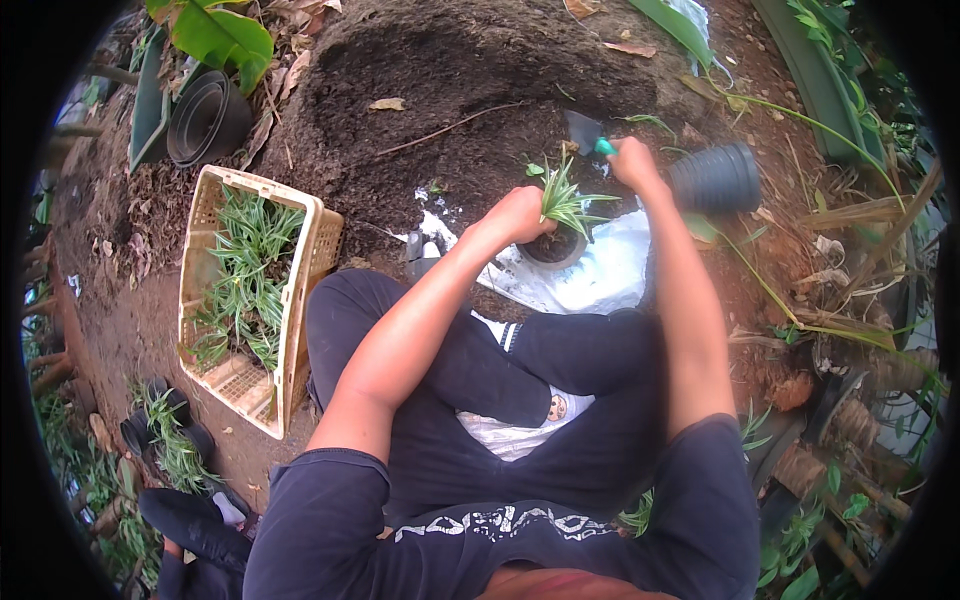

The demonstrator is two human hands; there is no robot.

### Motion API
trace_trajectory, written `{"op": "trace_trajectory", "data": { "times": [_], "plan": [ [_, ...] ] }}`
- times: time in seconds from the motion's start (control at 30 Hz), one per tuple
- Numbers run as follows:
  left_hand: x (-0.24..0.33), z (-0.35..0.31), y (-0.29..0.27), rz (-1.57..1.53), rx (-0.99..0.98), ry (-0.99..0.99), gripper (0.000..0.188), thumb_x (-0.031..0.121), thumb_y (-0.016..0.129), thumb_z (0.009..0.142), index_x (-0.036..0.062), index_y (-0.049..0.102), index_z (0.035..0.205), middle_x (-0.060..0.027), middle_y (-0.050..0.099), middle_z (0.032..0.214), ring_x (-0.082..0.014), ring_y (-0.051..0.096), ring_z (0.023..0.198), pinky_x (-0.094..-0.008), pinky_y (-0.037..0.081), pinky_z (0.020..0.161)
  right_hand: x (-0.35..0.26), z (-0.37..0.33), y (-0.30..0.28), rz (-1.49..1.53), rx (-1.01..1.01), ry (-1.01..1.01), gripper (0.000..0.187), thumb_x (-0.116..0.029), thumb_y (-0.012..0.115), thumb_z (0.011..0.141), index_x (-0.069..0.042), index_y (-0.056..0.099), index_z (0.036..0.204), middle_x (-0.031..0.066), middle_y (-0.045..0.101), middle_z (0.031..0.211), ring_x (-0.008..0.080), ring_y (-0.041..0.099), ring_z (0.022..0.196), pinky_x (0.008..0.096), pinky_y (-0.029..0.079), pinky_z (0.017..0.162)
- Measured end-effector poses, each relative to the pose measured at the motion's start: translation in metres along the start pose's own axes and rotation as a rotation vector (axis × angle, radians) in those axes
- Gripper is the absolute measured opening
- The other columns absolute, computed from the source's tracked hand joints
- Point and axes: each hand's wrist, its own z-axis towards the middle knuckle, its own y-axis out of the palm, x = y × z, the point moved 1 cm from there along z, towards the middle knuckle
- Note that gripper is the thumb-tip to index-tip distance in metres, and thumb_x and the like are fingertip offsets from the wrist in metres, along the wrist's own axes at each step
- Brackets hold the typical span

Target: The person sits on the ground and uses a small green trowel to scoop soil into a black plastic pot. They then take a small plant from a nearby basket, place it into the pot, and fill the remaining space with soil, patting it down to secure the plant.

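Nearest to us, a dark short-sleeved shirt with a white pattern fills the lower edge, and above it dark-trousered legs lie folded, the feet partly hidden beneath them. Both bare forearms reach forward, the left slanting inward across a knee, the right running nearly straight up. To the left, a cream openwork plastic crate stands tilted toward us, its lower contents hard to make out under a mass of striped green leaves. Ahead of the legs, a round dark plastic pot holds brown soil, with a crumpled white sheet around it; we cannot make out much of the pot below its rim. Over the pot's far left side, the left hand is bent at the wrist and closed on the base of a small green-and-white striped plant; its fingertips and the plant's roots are hidden from us. Farther out, the right hand grips the green handle of a grey-bladed trowel, knuckles covering part of the handle. The blade rests near dark loose soil, whose far edge blurs.
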Motion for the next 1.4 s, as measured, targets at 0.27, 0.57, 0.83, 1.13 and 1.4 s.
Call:
{"op": "trace_trajectory", "data": {
  "times": [0.27, 0.57, 0.83, 1.13, 1.4],
  "plan": [
    [-0.005, 0.001, 0.003, 0.006, 0.049, 0.109, 0.024, 0.019, 0.070, 0.083, 0.0015, 0.071, 0.098, -0.0260, 0.070, 0.089, -0.0435, 0.070, 0.089, -0.0482, 0.055, 0.078, 0.001, 0.035, 0.022, 0.329, -0.211, 0.089, 0.036, -0.016, 0.077, 0.086, -0.010, 0.077, 0.123, 0.0195, 0.078, 0.104, 0.0319, 0.076, 0.097, 0.0420, 0.056, 0.088],
    [-0.005, -0.005, -0.002, -0.004, 0.018, 0.017, 0.025, 0.017, 0.072, 0.081, 0.0012, 0.073, 0.099, -0.0248, 0.071, 0.090, -0.0403, 0.070, 0.089, -0.0473, 0.056, 0.079, -0.022, 0.040, 0.014, 0.528, -0.355, 0.134, 0.029, -0.012, 0.073, 0.091, -0.001, 0.077, 0.117, 0.0060, 0.070, 0.076, 0.0144, 0.063, 0.068, 0.0339, 0.050, 0.063],
    [-0.002, -0.002, 0.000, -0.071, 0.036, 0.069, 0.020, 0.017, 0.069, 0.083, -0.0005, 0.071, 0.092, -0.0152, 0.070, 0.069, -0.0238, 0.071, 0.059, -0.0390, 0.056, 0.060, -0.073, 0.050, 0.043, 0.173, -0.283, -0.218, 0.025, -0.013, 0.074, 0.089, -0.006, 0.080, 0.113, 0.0061, 0.072, 0.077, 0.0142, 0.061, 0.064, 0.0346, 0.049, 0.063],
    [0.002, -0.006, -0.006, -0.099, -0.041, -0.113, 0.027, 0.019, 0.075, 0.081, 0.0029, 0.075, 0.102, -0.0265, 0.073, 0.098, -0.0417, 0.072, 0.097, -0.0475, 0.057, 0.085, -0.056, 0.017, 0.015, 0.672, -0.518, 0.065, 0.031, -0.015, 0.068, 0.098, -0.007, 0.074, 0.127, -0.0001, 0.068, 0.087, 0.0094, 0.055, 0.071, 0.0272, 0.041, 0.060],
    [-0.002, -0.001, -0.004, -0.083, -0.060, -0.116, 0.026, 0.021, 0.074, 0.089, -0.0011, 0.073, 0.102, -0.0147, 0.072, 0.083, -0.0244, 0.072, 0.073, -0.0379, 0.059, 0.068, -0.004, -0.041, -0.062, 0.654, -0.459, 0.057, 0.040, -0.012, 0.068, 0.098, -0.002, 0.067, 0.137, -0.0006, 0.068, 0.092, 0.0094, 0.057, 0.080, 0.0272, 0.046, 0.071]
  ]
}}
